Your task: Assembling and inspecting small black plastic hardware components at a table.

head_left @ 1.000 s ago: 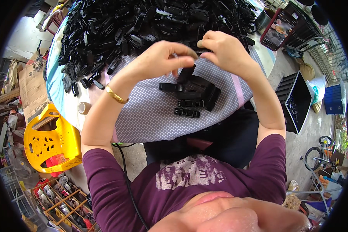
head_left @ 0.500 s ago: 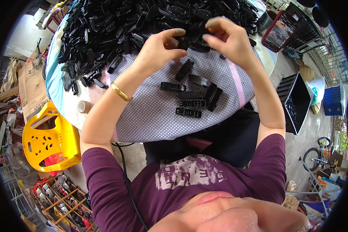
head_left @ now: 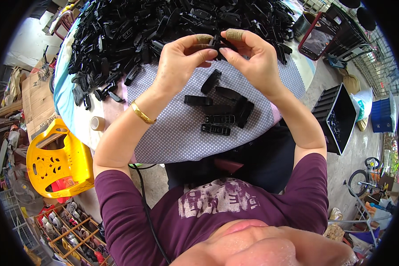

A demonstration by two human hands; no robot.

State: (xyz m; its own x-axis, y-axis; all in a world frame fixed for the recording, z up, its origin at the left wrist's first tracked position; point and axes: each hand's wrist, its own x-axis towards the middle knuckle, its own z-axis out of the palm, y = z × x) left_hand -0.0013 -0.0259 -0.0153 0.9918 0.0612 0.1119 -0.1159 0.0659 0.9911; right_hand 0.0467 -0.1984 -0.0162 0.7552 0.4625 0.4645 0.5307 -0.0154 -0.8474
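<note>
Currently, both hands' fingers pinch one clip; few finished clips lie mid-table, the far-edge pile remains.

I read this as an informal home workshop doing piecework. A great heap of black plastic clips covers the tabletop's far edge. Around it: yellow plastic chair, shoe rack, cardboard boxes, bicycle, bare concrete floor.

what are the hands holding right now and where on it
Both the left hand and right hand pinch one small black plastic clip at its opposite ends, between thumbs and forefingers.
</note>
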